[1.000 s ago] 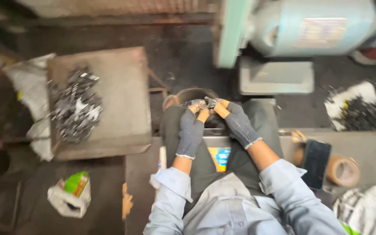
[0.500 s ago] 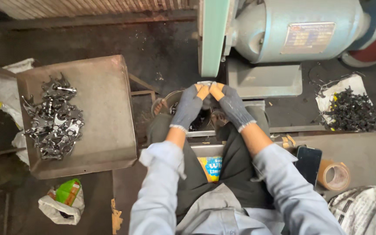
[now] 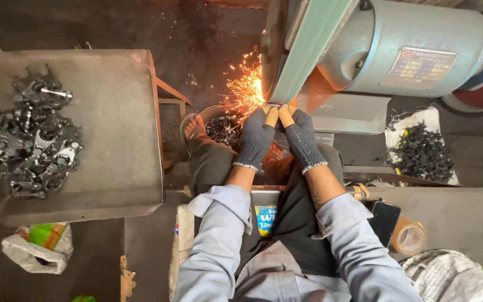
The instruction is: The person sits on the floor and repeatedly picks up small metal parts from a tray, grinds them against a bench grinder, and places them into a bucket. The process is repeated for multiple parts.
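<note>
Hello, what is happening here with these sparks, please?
A seated person presses a small metal part with both gloved hands, left hand and right hand, against the grinding machine. Orange sparks fly to the left, above a bowl of dark pieces. On the left, a metal tray holds a heap of shiny parts. On the right, dark parts lie on a white sack.

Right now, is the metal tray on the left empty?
No, the metal tray holds a heap of dark metal parts at its left end.
</note>
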